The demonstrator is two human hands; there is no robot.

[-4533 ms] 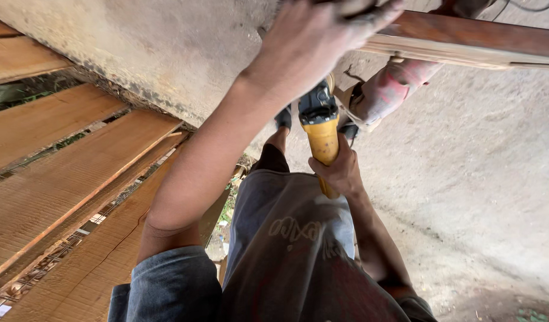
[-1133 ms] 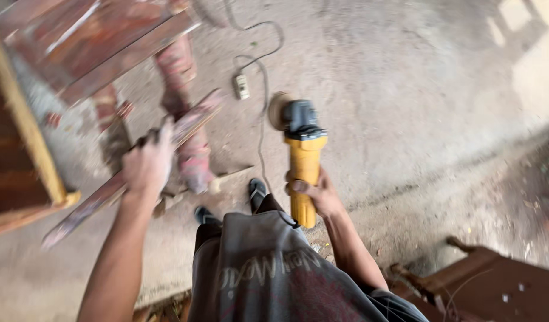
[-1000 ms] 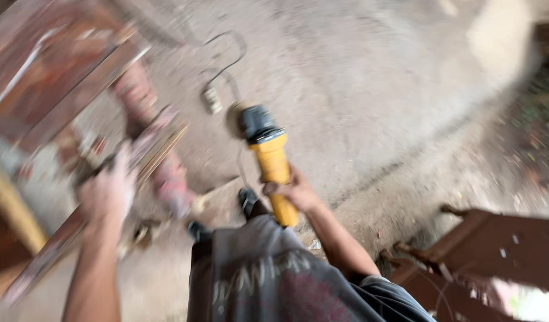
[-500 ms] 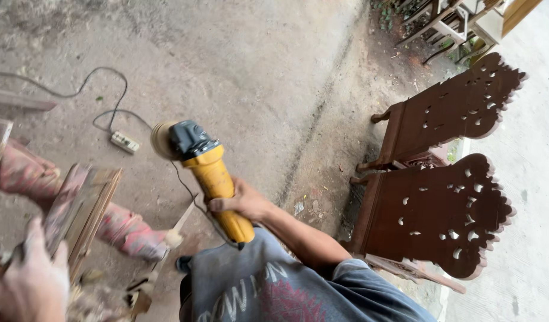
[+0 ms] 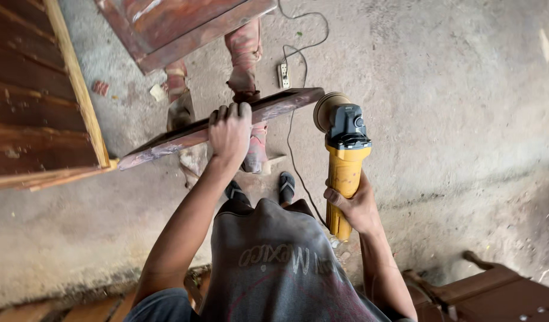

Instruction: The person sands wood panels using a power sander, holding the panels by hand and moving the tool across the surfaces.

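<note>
concrete floor below; grinder (image 5: pixel 345 156) in rt hand (image 5: pixel 356 206).

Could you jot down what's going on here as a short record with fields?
Left hand: grips a long reddish wooden board, held roughly level
Right hand: holds a yellow angle grinder by its body
Grinder disc: close to the board's end
Floor: bare concrete, with a white power strip and cable
Nearby: dark wooden furniture panel
</note>
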